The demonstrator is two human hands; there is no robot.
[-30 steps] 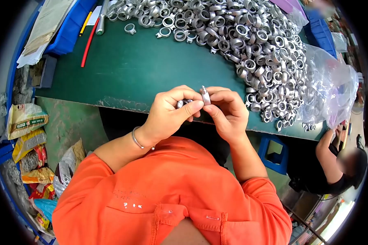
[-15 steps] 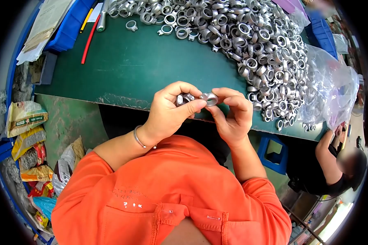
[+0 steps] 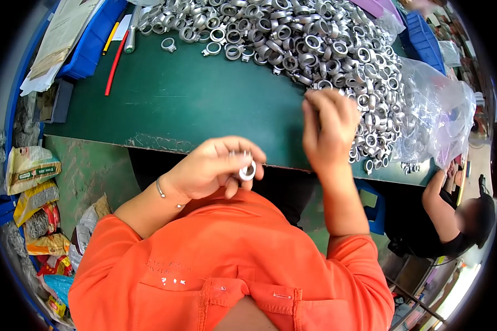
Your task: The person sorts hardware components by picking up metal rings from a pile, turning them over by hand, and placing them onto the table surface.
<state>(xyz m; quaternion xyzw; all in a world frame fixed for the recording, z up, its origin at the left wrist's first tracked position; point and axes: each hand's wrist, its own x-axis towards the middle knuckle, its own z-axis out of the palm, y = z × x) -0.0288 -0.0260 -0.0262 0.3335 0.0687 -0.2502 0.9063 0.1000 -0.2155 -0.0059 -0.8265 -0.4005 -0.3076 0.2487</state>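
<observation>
My left hand [image 3: 218,165] is over the table's front edge, fingers curled round a small grey metal ring [image 3: 248,171] with a lug. The ring's opening faces up towards me; its upper part is partly covered by the fingers. At the near-left edge of a large heap of similar metal rings [image 3: 364,102], my right hand [image 3: 332,124] is bent down with thumb and fingers drawn together. Its fingertips touch or nearly touch the heap, and whatever they pinch is too small to make out.
The green table [image 3: 204,110] carries a red stick [image 3: 116,63], a yellow pencil-like stick [image 3: 110,38] and a metal-handled tool [image 3: 132,33]. Blue bins [image 3: 94,41] stand left. Clear plastic bags [image 3: 439,110] lie right of the heap. Another person's arm [image 3: 442,207] rests at the right edge.
My hands have separated. My left hand has moved down and left with a ring; my right hand has let go and gone up and right to the heap. The view has shifted slightly.
</observation>
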